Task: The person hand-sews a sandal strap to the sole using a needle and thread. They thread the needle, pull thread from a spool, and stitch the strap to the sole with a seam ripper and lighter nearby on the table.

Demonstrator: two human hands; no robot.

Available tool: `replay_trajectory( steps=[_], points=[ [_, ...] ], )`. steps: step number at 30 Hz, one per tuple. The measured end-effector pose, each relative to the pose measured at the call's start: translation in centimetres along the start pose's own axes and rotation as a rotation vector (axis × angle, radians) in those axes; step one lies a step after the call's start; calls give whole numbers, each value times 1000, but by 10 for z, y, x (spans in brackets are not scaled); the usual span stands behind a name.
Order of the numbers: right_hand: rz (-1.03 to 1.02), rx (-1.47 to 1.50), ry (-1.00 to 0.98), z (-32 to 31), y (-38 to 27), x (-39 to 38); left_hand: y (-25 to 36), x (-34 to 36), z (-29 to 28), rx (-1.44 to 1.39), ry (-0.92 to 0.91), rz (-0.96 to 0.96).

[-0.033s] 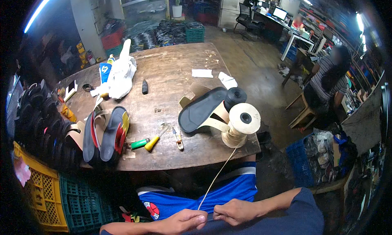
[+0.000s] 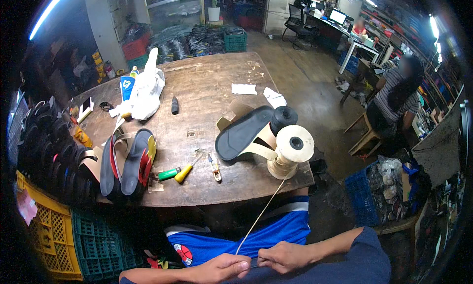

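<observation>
My left hand (image 2: 220,268) is closed with thumb and fingers on a cream cord (image 2: 259,217). The cord runs slantwise up to a large spool (image 2: 294,146) standing on the table's right front corner. Close beside it, over my lap, my right hand (image 2: 283,257) is also closed; a thin strand seems to pass between the two hands, but what its fingers grip is hidden. Left of the spool lies a black sandal sole (image 2: 241,132) with beige straps, touching a black thread spool (image 2: 284,117). An awl with a yellow handle (image 2: 183,173) and small thread snips (image 2: 215,169) rest nearer me.
On the wooden table (image 2: 197,136) are a green lighter (image 2: 169,174), more sandals (image 2: 134,160) at left and a white plastic bag (image 2: 147,94). Yellow (image 2: 49,234) and green crates stand at lower left. A person (image 2: 396,94) sits at right, near a blue crate (image 2: 362,195).
My left hand has shifted very slightly left, drawing the lower end of the cord with it. The right hand and the things on the table look unmoved.
</observation>
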State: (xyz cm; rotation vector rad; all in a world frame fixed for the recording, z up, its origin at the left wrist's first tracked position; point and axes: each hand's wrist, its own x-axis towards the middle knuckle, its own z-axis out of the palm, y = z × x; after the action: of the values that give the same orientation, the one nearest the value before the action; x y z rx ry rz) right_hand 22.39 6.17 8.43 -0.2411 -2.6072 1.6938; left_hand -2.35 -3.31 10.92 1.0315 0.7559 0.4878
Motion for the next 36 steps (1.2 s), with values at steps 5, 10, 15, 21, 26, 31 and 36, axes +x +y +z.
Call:
replay_trajectory(
  steps=[5, 10, 15, 21, 26, 31, 36],
  points=[
    [58, 71, 169, -9, 4, 8, 17, 10, -5, 132, 137, 177],
    [32, 87, 183, -17, 11, 6, 12, 12, -14, -21, 192, 97],
    [44, 21, 157, -20, 13, 5, 5, 14, -13, -20, 189, 151],
    [-126, -124, 174, -22, 14, 7, 2, 19, -8, -9, 240, 255],
    [-162, -124, 238, -23, 20, 5, -2, 22, -5, -41, 241, 295],
    [-167, -122, 271, -21, 22, 1, -2, 19, -9, 55, 172, 201],
    [-73, -62, 62, -15, 9, -11, 13, 21, -1, 143, 12, 94]
  ],
)
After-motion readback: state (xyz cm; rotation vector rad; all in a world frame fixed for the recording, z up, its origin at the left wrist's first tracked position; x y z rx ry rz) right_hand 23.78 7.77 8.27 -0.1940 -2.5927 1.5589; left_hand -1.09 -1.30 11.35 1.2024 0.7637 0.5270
